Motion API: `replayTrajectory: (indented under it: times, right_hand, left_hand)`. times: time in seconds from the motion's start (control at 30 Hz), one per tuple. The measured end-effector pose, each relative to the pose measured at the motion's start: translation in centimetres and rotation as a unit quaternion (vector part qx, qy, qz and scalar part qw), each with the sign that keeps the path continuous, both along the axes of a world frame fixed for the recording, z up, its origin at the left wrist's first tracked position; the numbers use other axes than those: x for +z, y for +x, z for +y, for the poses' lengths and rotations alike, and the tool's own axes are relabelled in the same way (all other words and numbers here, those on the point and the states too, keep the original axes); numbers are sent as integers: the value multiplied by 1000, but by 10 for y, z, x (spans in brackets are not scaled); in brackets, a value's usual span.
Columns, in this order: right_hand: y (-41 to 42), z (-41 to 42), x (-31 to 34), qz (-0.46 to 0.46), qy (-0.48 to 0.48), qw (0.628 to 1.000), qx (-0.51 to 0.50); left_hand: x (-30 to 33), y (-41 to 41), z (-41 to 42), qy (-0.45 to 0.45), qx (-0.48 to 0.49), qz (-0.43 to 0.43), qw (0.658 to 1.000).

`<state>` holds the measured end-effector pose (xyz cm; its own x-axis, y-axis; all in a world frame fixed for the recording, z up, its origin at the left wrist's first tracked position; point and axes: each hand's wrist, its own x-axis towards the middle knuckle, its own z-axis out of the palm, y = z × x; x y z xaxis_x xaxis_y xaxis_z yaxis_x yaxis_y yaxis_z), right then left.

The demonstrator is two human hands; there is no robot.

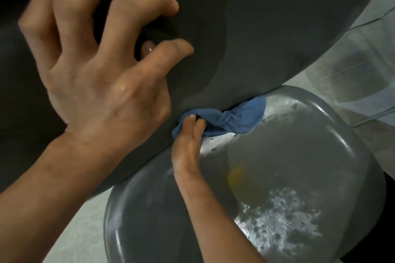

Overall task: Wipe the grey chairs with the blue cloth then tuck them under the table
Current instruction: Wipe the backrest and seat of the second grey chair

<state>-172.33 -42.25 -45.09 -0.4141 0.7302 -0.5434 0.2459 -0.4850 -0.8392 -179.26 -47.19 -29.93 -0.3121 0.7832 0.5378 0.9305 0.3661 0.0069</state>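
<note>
A grey chair fills the view. Its backrest (245, 28) spans the top and left, and its seat (299, 166) lies below, wet with soapy foam. My left hand (102, 66) rests on the backrest with bent, spread fingers, their tips touching the surface. My right hand (188, 141) reaches up from below and grips the bunched blue cloth (235, 117). The cloth is pressed into the joint where backrest meets seat. Part of the cloth is hidden behind the backrest's lower edge.
Pale tiled floor (363, 53) shows at the right beyond the chair and again at the lower left (81, 230). A yellowish patch (236, 177) shows on the wet seat. The table is out of view.
</note>
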Motion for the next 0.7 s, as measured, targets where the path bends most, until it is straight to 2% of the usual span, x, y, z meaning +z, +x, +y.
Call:
replayTrajectory:
  times: [0.13,0.23,0.3,0.43,0.57,0.7]
  right_hand:
    - [-9,17,42,47,41,997,-44]
    - [-7,36,69,26,53,994,-92]
    - [-6,46,81,0,64,994,-88]
    - [-2,71,111,3,-6,1000,-13]
    - [25,91,131,-41,45,994,87]
    - [60,100,150,-50,76,974,208]
  left_hand:
    - [-2,-4,3,25,38,58,997]
    - [1,7,6,39,75,110,990]
    - [3,9,6,39,89,117,988]
    - [10,14,8,20,114,91,989]
    - [24,26,9,-24,134,33,990]
    - [32,53,16,-84,165,-35,982]
